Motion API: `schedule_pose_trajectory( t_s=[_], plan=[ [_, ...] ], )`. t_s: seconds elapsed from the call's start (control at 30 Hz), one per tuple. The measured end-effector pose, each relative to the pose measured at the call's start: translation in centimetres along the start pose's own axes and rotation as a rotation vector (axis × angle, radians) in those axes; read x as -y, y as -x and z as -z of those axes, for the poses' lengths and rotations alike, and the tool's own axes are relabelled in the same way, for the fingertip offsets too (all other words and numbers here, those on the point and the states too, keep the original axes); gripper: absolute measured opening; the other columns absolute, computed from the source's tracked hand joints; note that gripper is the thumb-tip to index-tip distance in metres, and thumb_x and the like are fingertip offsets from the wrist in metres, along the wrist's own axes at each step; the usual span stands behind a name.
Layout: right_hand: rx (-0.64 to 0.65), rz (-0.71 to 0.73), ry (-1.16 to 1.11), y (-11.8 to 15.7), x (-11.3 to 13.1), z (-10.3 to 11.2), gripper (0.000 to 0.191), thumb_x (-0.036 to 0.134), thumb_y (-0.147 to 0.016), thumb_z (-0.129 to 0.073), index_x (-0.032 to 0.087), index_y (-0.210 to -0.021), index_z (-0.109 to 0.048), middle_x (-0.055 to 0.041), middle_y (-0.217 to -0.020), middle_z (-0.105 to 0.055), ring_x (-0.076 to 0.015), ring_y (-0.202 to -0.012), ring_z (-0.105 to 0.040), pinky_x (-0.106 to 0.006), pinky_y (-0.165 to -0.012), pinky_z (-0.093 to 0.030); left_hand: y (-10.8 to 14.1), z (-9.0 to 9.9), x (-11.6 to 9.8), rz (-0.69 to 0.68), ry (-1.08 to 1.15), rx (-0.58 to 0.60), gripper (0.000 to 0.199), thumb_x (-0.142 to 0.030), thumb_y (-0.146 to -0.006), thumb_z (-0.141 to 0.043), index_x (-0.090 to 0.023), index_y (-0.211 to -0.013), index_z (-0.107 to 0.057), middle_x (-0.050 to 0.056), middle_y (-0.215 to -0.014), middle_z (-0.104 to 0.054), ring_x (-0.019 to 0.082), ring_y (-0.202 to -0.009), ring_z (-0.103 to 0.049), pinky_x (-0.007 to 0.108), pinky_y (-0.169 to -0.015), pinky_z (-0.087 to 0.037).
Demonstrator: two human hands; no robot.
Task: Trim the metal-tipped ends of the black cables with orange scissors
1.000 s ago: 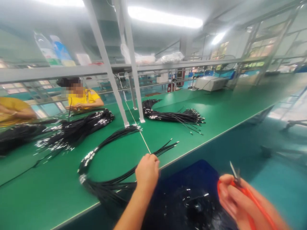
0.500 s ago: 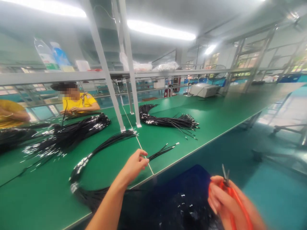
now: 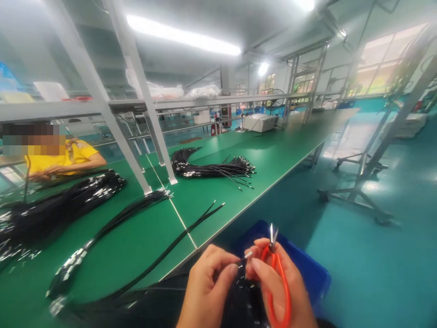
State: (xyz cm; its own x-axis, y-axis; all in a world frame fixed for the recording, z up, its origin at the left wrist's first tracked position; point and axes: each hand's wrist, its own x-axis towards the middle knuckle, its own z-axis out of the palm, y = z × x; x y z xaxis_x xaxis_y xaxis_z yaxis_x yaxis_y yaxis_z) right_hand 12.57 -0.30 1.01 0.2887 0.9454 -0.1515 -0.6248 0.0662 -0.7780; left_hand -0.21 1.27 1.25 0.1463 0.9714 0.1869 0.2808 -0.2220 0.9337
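In front of me my left hand [image 3: 213,284] pinches a black cable close to its white-tipped end [image 3: 248,255]. My right hand [image 3: 285,282] is closed around red-handled scissors [image 3: 280,291], whose blades point up and stand slightly apart. The thumb and a finger of that hand are at the cable end too; whether they grip it I cannot tell. Below both hands is a blue bin [image 3: 309,266] with dark, shiny contents, mostly hidden. On the bench to the left, a few loose cables [image 3: 177,239] lie beside a curved cable bundle [image 3: 123,214] with pale ends.
The green bench [image 3: 211,209] runs away to the right, its front edge near my hands. Another cable bundle [image 3: 218,169] lies behind a shelf post [image 3: 153,123]. At the left sits a person in yellow [image 3: 71,155] near a large cable pile [image 3: 68,200]. A wheeled metal stand [image 3: 358,196] is on the right.
My left hand has come off the bench, down and right, and now pinches a cable end. My right hand has moved left with the scissors to meet it. The view has turned right.
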Motion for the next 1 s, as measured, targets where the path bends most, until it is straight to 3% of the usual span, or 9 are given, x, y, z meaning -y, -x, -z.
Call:
schedule_pose_trajectory(
  t_s=[0.2, 0.4, 0.5, 0.57, 0.73, 0.83, 1.0],
  plan=[
    [0.028, -0.005, -0.082, 0.2, -0.4, -0.9, 0.028, 0.022, -0.061, -0.081, 0.021, -0.082, -0.063, 0.0006, -0.070, -0.066, -0.0129, -0.057, -0.058, -0.024, -0.058, -0.047, 0.8, -0.4, 0.9, 0.086, 0.070, -0.016, 0.020, -0.035, -0.080, -0.060, -0.020, -0.070, -0.068, 0.001, -0.066, -0.059, 0.016, -0.062, -0.054, 0.025, -0.059, -0.042],
    [0.000, 0.005, 0.000, 0.3, -0.2, -0.9, 0.026, 0.023, -0.064, -0.081, 0.021, -0.081, -0.061, 0.0021, -0.068, -0.064, -0.0119, -0.056, -0.057, -0.021, -0.055, -0.046, 1.0, -0.6, 1.1, 0.088, 0.040, 0.016, 0.021, -0.036, -0.081, -0.058, -0.020, -0.070, -0.068, 0.002, -0.067, -0.061, 0.017, -0.062, -0.056, 0.026, -0.060, -0.043],
    [0.015, 0.012, 0.044, 0.3, 0.0, -0.8, 0.024, 0.023, -0.065, -0.079, 0.021, -0.077, -0.059, 0.0030, -0.066, -0.063, -0.0115, -0.054, -0.056, -0.021, -0.054, -0.046, 1.2, -0.8, 1.2, 0.098, 0.008, -0.037, 0.021, -0.036, -0.080, -0.059, -0.021, -0.069, -0.068, 0.002, -0.068, -0.063, 0.018, -0.064, -0.056, 0.026, -0.062, -0.043],
    [0.042, -0.048, 0.007, 0.3, 0.0, -0.7, 0.021, 0.021, -0.066, -0.077, 0.020, -0.076, -0.059, 0.0028, -0.065, -0.063, -0.0115, -0.053, -0.056, -0.021, -0.054, -0.046, 1.3, -0.8, 1.4, 0.118, 0.033, -0.053, 0.020, -0.038, -0.079, -0.061, -0.021, -0.070, -0.067, 0.003, -0.070, -0.064, 0.020, -0.068, -0.057, 0.027, -0.065, -0.044],
    [0.039, -0.283, -0.185, 0.5, -0.8, -0.5, 0.016, 0.022, -0.069, -0.072, 0.018, -0.082, -0.064, -0.0013, -0.062, -0.064, -0.0148, -0.056, -0.057, -0.025, -0.057, -0.049, 1.1, -0.9, 1.5, 0.227, 0.400, 0.106, 0.026, -0.045, -0.079, -0.063, -0.020, -0.075, -0.058, 0.000, -0.067, -0.062, 0.016, -0.064, -0.056, 0.026, -0.064, -0.047],
    [0.057, -0.251, -0.200, 0.5, -1.3, -0.9, 0.018, 0.024, -0.064, -0.075, 0.020, -0.077, -0.063, 0.0005, -0.060, -0.062, -0.0157, -0.053, -0.055, -0.026, -0.052, -0.047, 1.0, -1.3, 0.6, 0.251, 0.489, 0.026, 0.030, -0.049, -0.077, -0.065, -0.020, -0.078, -0.057, -0.002, -0.066, -0.058, 0.014, -0.061, -0.053, 0.024, -0.059, -0.045],
    [0.045, -0.131, -0.094, 1.0, -0.9, -2.0, 0.022, 0.020, -0.059, -0.081, 0.021, -0.072, -0.064, 0.0020, -0.068, -0.060, -0.0154, -0.061, -0.056, -0.024, -0.057, -0.049, 0.7, -1.7, -0.8, 0.141, 0.197, -0.171, 0.020, -0.039, -0.076, -0.067, -0.021, -0.073, -0.060, -0.001, -0.066, -0.058, 0.016, -0.062, -0.055, 0.025, -0.058, -0.045]
  ],
)
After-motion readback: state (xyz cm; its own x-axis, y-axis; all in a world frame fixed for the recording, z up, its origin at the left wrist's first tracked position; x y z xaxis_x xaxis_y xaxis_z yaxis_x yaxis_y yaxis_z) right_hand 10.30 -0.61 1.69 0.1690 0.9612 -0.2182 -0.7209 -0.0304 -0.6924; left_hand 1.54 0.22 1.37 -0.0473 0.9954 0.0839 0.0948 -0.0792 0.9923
